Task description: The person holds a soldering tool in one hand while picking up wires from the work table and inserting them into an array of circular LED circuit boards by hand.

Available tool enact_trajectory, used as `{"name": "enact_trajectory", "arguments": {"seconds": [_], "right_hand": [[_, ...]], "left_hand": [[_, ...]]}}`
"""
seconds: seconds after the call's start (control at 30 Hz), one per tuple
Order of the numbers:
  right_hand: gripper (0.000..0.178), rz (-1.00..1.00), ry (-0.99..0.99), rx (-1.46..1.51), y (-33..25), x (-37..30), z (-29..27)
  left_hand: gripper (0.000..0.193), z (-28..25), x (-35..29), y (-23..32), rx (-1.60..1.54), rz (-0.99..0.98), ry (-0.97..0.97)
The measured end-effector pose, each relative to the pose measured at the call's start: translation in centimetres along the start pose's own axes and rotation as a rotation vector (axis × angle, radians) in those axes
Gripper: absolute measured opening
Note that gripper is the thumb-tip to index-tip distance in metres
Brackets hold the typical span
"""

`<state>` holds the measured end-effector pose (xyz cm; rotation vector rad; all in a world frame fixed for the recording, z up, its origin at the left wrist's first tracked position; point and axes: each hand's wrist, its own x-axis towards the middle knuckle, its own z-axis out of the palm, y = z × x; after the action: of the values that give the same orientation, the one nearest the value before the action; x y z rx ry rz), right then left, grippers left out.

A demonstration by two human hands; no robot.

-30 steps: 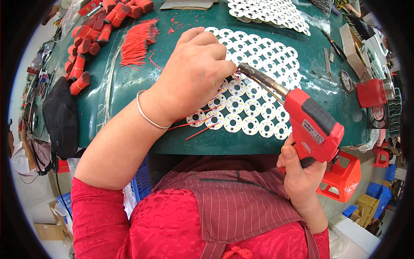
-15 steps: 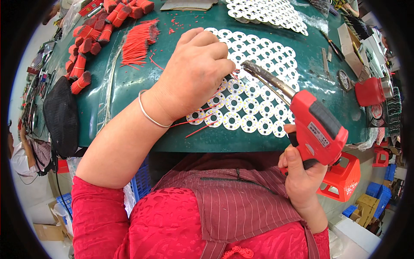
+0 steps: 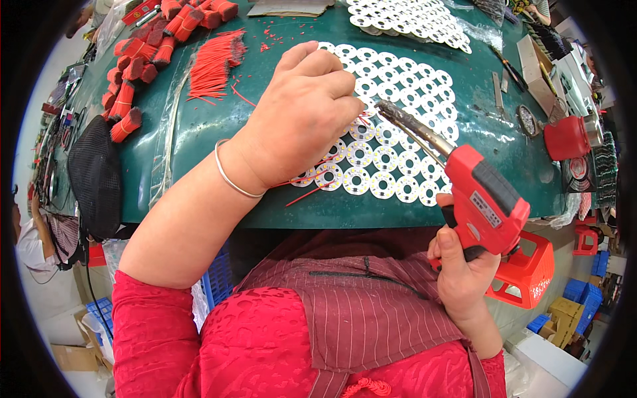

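My left hand (image 3: 302, 113) is closed in a pinch above a sheet of white round LED boards (image 3: 383, 194), which have dark centre holes. Thin red wires (image 3: 308, 194) stick out below this hand, and red wire ends show at its fingertips. Its fingers hide the exact grip. My right hand (image 3: 461, 272) is wrapped round the handle of a red-and-black soldering gun (image 3: 488, 196), one finger at the trigger. The gun's dark tip points left, close to the left fingertips, over the boards.
A pile of loose red wires (image 3: 211, 73) and several bundles of red wire (image 3: 125, 125) lie at the back left. Another board sheet (image 3: 411, 20) is at the far side. Tweezers (image 3: 511, 69) and a red canister (image 3: 566, 139) stand right; a black mesh cap (image 3: 94, 179) hangs left.
The soldering gun has shifted slightly left and down with my right hand. My left hand has barely moved, its pinch still closed over the boards.
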<state>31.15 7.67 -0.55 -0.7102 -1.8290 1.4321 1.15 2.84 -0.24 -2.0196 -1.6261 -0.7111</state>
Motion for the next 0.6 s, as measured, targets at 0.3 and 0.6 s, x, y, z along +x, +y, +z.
{"name": "enact_trajectory", "arguments": {"seconds": [0.3,0.6], "right_hand": [[0.018,0.016,0.031,0.034,0.11,-0.16,0.13],[0.018,0.001,0.008,0.003,0.19,-0.04,-0.01]], "left_hand": [[0.015,-0.15,-0.01,0.21,0.015,0.003,-0.025],[0.017,-0.14,0.07,0.16,-0.014,0.017,-0.017]]}}
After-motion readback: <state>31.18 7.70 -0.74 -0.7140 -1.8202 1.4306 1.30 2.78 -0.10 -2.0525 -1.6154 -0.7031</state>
